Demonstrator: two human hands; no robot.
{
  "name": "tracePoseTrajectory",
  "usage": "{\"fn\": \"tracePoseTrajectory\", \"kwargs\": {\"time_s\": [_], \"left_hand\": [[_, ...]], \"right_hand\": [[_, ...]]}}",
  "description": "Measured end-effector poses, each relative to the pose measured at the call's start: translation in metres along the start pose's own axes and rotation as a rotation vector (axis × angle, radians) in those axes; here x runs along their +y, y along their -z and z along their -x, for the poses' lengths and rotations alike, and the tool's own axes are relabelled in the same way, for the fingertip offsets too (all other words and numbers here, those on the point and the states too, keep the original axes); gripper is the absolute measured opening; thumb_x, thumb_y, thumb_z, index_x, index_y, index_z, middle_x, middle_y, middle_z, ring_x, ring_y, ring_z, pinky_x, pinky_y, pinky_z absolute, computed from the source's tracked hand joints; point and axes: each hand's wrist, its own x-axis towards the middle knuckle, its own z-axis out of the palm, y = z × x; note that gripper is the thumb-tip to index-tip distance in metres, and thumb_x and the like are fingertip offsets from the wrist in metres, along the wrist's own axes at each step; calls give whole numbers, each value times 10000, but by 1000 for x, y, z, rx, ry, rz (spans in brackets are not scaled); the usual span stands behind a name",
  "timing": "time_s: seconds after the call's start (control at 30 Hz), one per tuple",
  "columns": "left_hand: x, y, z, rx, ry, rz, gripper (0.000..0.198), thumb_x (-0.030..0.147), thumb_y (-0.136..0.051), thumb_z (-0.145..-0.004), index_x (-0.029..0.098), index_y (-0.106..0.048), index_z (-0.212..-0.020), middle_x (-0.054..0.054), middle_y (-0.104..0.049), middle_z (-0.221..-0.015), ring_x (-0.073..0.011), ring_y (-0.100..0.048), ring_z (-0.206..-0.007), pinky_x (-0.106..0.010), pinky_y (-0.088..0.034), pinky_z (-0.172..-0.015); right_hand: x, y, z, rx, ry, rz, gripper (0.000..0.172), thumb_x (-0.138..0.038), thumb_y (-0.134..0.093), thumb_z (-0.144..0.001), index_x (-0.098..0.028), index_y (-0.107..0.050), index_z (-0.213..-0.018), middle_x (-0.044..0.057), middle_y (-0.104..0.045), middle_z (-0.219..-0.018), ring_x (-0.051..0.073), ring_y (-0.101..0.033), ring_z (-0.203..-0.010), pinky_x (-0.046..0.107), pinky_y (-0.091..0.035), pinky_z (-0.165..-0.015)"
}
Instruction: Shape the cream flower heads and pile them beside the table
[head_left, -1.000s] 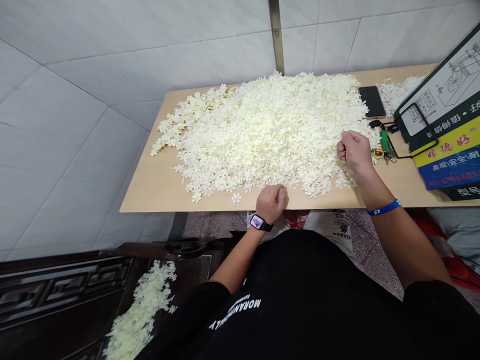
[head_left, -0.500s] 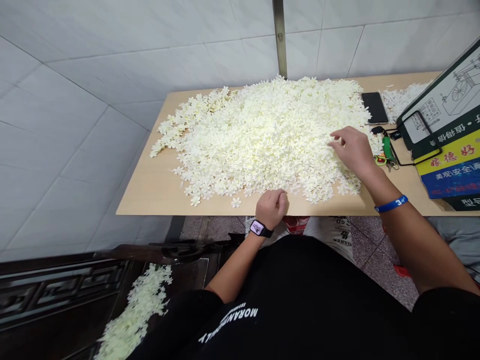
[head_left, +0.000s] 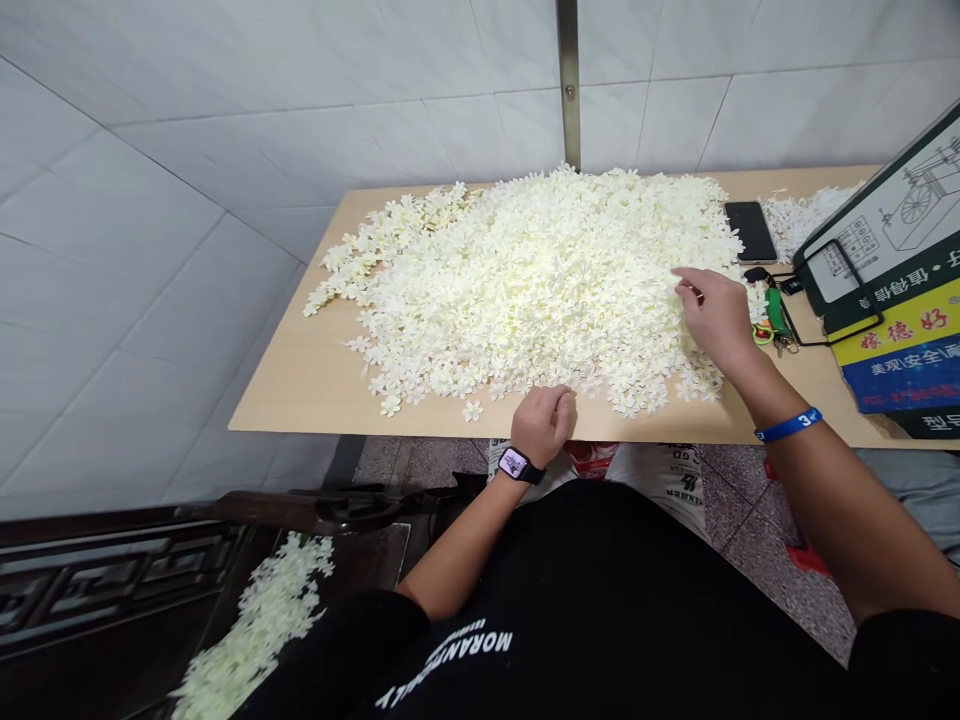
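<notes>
A wide pile of pale cream flowers [head_left: 525,280] covers much of the light wooden table [head_left: 285,380]. My left hand [head_left: 541,422], with a watch on its wrist, is curled closed at the table's front edge; what its fingers hold, if anything, is hidden. Over the right part of the pile is my right hand [head_left: 712,312], thumb and fingertips drawn together close to the flowers. Whatever sits in that pinch is too small to make out. One loose flower [head_left: 472,411] lies near the front edge, left of my left hand.
A black phone [head_left: 750,232], keys with a green tag [head_left: 775,312], a black wire frame [head_left: 859,262] and a printed box [head_left: 900,340] stand or lie at the right. White bits [head_left: 806,218] lie behind. More flowers [head_left: 255,620] are on dark furniture at lower left.
The view has shifted slightly, so the table sits a little lower. My right hand has moved slightly right, its fingertips still by the pile. My left hand stays curled at the edge.
</notes>
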Motion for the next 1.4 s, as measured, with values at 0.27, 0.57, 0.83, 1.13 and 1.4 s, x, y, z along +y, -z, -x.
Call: {"fn": "tracePoseTrajectory", "kwargs": {"time_s": [0.27,0.57,0.83,1.13,1.4], "left_hand": [[5,0,-12,39,71,165,242,132,-516,-987,189,-642,-1186,-112,-673,-1143,-207,-661,-1089,-339,-600,-898],[32,-39,-87,-9,-160,267,250,241,-525,-1005,178,-649,-1213,-102,-669,-1071,-208,-648,-1012,-370,-581,-878],[28,-64,-126,15,-252,277,211,295,-636,-964,161,-627,-1126,-117,-664,-1149,-221,-623,-1108,-387,-539,-969],[31,-103,-136,-90,-217,327,320,195,-425,-1046,185,-554,-1340,-121,-642,-1396,-200,-608,-1312,-424,-535,-1111],[23,-124,-169,-65,-258,323,407,265,-320,-1077,172,-544,-1404,-130,-594,-1477,-195,-590,-1362,-407,-530,-1135]], "right_hand": [[-22,-11,48,74,115,-104,463,-218,-441,-1004,-190,-597,-1439,124,-664,-1412,269,-613,-1341,537,-489,-1152],[-61,-23,55,-283,-403,-832,305,-486,-722,-846,-235,-813,-994,79,-800,-1059,254,-743,-982,403,-631,-846],[-43,-25,43,-162,-654,-1166,481,-428,-916,-606,-207,-786,-1013,67,-799,-931,204,-753,-860,388,-621,-874],[-21,-56,30,162,-504,-910,294,-427,-737,-792,-205,-755,-983,35,-766,-861,204,-725,-842,369,-595,-839],[-25,-60,0,354,-349,-621,334,-511,-588,-914,-203,-672,-812,28,-665,-761,164,-615,-726,289,-521,-682]]}}
